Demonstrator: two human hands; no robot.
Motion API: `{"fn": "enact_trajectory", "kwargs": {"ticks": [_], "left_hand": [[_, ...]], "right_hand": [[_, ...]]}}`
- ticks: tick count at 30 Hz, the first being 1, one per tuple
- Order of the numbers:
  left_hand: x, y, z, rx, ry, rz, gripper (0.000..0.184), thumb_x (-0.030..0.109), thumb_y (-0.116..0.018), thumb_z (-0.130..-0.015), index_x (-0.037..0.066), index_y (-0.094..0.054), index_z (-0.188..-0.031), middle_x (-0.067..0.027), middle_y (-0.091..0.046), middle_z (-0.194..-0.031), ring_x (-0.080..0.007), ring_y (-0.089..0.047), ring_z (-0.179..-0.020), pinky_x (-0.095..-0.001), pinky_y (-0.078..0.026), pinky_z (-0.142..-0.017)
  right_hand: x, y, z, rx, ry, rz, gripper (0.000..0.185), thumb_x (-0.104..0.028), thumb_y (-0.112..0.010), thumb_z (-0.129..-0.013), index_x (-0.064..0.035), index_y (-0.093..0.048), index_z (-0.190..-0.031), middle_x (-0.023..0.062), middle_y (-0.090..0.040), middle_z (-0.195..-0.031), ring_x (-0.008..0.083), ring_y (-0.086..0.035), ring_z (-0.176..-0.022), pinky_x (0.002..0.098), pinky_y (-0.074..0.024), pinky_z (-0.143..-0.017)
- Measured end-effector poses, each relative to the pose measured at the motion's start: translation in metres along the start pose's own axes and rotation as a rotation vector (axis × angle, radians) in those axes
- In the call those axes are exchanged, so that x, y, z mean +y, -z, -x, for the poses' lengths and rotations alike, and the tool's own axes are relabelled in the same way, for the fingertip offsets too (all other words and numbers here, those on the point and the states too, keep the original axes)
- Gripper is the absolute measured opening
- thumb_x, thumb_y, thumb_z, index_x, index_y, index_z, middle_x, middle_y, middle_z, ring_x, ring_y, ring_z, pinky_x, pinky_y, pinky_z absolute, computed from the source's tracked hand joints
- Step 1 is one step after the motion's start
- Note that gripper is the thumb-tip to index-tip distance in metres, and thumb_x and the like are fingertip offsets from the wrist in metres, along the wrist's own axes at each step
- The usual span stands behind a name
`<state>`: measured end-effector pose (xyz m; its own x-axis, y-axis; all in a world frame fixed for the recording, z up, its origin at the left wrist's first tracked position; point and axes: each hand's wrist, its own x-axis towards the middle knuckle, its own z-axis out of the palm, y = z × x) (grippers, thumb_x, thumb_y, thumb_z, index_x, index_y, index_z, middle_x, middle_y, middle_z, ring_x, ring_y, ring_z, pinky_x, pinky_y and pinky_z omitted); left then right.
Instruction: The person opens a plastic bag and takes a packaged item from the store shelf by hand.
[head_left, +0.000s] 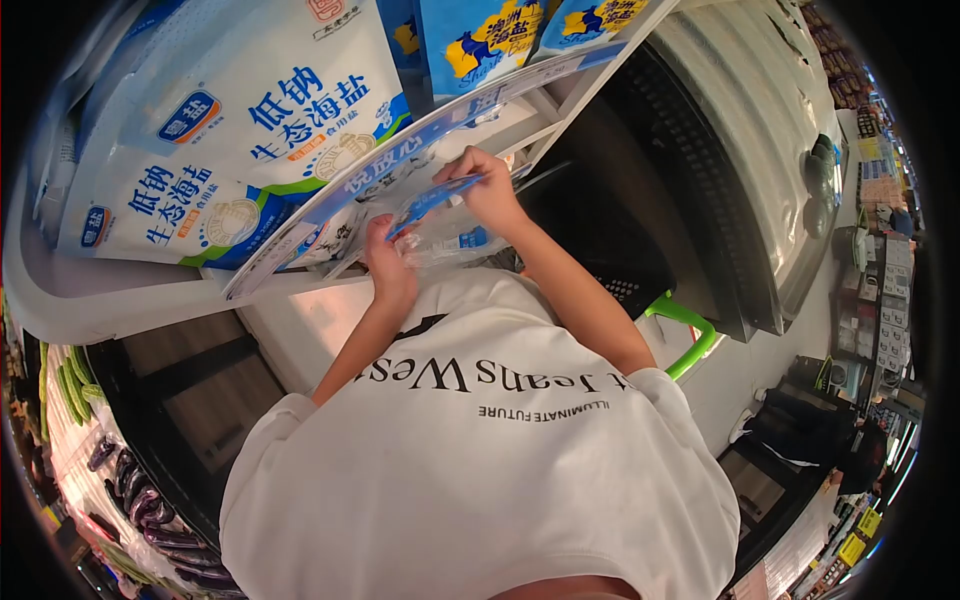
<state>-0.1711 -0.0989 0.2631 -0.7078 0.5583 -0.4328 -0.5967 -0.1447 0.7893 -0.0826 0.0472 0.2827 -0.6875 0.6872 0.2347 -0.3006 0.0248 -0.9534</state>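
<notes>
Between my two hands, in front of the shelf's lower edge, is a plastic packet [432, 208] with a blue strip and a crinkled, see-through part; its contents I cannot make out. My left hand [391, 262] grips its near left end, thumb upward. Higher and to the right, my right hand [484, 190] pinches the upper end of the blue strip between thumb and fingers. Just behind my hands runs a blue and white printed shelf strip [375, 178]. Large white bags of salt [290, 120] with blue lettering stand on the shelf above it.
Blue salt packets [478, 45] stand at the upper right of the shelf. A basket's green handle [690, 325] is close to my right forearm. Eggplants [150, 505] lie at lower left. A dark-clothed person [800, 430] is at far right.
</notes>
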Motion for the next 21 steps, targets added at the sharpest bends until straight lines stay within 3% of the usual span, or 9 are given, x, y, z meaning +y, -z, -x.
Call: {"fn": "enact_trajectory", "kwargs": {"ticks": [4,5,7,9,11,15,17,20,21], "left_hand": [[0.003,-0.013,-0.001,-0.331,0.201,-0.001,0.023,0.030,-0.050,-0.083,0.010,-0.049,-0.095,-0.0035,-0.048,-0.077,-0.0119,-0.047,-0.070,-0.0248,-0.039,-0.060],[0.001,-0.020,0.000,-0.339,0.226,-0.044,0.024,0.032,-0.051,-0.083,0.011,-0.049,-0.095,-0.0034,-0.048,-0.077,-0.0119,-0.047,-0.070,-0.0247,-0.039,-0.060],[-0.003,-0.034,0.004,-0.357,0.275,-0.132,0.027,0.035,-0.052,-0.082,0.011,-0.049,-0.095,-0.0033,-0.048,-0.075,-0.0119,-0.047,-0.070,-0.0244,-0.039,-0.060],[0.002,-0.046,0.003,-0.528,0.387,-0.136,0.033,0.037,-0.049,-0.084,0.009,-0.047,-0.102,-0.0062,-0.052,-0.081,-0.0138,-0.050,-0.073,-0.0272,-0.042,-0.065],[0.009,-0.061,0.003,-0.702,0.504,-0.145,0.039,0.038,-0.045,-0.086,0.007,-0.046,-0.109,-0.0092,-0.056,-0.086,-0.0158,-0.053,-0.077,-0.0301,-0.046,-0.071],[0.020,-0.099,0.019,-0.818,0.545,-0.036,0.051,0.039,-0.052,-0.084,0.002,-0.045,-0.118,-0.0094,-0.056,-0.096,-0.0175,-0.055,-0.086,-0.0306,-0.046,-0.074],[0.019,-0.107,0.025,-0.821,0.547,-0.018,0.053,0.035,-0.052,-0.085,-0.002,-0.042,-0.121,-0.0120,-0.056,-0.108,-0.0205,-0.056,-0.096,-0.0331,-0.047,-0.082],[0.015,-0.095,0.012,-1.208,0.688,0.074,0.053,0.028,-0.054,-0.085,-0.002,-0.038,-0.126,-0.0135,-0.053,-0.118,-0.0232,-0.054,-0.106,-0.0359,-0.044,-0.090],[0.018,-0.098,0.017,-1.195,0.722,0.077,0.053,0.027,-0.055,-0.085,-0.002,-0.037,-0.126,-0.0131,-0.053,-0.118,-0.0230,-0.054,-0.105,-0.0358,-0.044,-0.089]], "right_hand": [[-0.042,0.029,0.015,0.048,0.055,-0.185,0.016,0.005,-0.055,-0.075,-0.0054,-0.045,-0.067,0.0139,-0.061,-0.073,0.0216,-0.059,-0.076,0.0331,-0.0475,-0.069],[-0.052,0.037,0.017,0.047,0.081,-0.257,0.016,-0.001,-0.059,-0.076,-0.0060,-0.046,-0.068,0.0125,-0.060,-0.070,0.0212,-0.058,-0.072,0.0337,-0.0465,-0.069],[-0.073,0.050,0.019,-0.002,0.224,-0.339,0.017,0.003,-0.057,-0.074,-0.0058,-0.045,-0.066,0.0128,-0.058,-0.066,0.0224,-0.057,-0.068,0.0324,-0.0466,-0.063],[-0.099,0.057,0.021,-0.064,0.288,-0.462,0.019,-0.007,-0.059,-0.076,-0.0067,-0.044,-0.065,0.0098,-0.053,-0.059,0.0189,-0.047,-0.058,0.0301,-0.0397,-0.057],[-0.119,0.058,0.022,-0.079,0.373,-0.582,0.019,-0.009,-0.059,-0.077,-0.0081,-0.044,-0.066,0.0077,-0.052,-0.058,0.0167,-0.043,-0.057,0.0292,-0.0367,-0.054],[-0.135,0.063,0.023,-0.142,0.458,-0.898,0.018,-0.025,-0.056,-0.078,-0.0158,-0.043,-0.070,-0.0025,-0.049,-0.060,0.0107,-0.043,-0.063,0.0293,-0.0339,-0.081],[-0.147,0.062,0.029,-0.188,0.300,-1.132,0.018,-0.024,-0.055,-0.077,-0.0166,-0.041,-0.069,-0.0036,-0.047,-0.060,0.0107,-0.044,-0.065,0.0300,-0.0353,-0.084],[-0.143,0.065,0.026,-0.399,0.124,-1.272,0.019,-0.025,-0.053,-0.078,-0.0173,-0.038,-0.069,-0.0034,-0.045,-0.065,0.0118,-0.045,-0.066,0.0313,-0.0344,-0.089],[-0.143,0.063,0.026,-0.449,0.064,-1.315,0.020,-0.025,-0.053,-0.078,-0.0175,-0.037,-0.069,-0.0034,-0.044,-0.066,0.0118,-0.045,-0.066,0.0313,-0.0339,-0.090]]}}
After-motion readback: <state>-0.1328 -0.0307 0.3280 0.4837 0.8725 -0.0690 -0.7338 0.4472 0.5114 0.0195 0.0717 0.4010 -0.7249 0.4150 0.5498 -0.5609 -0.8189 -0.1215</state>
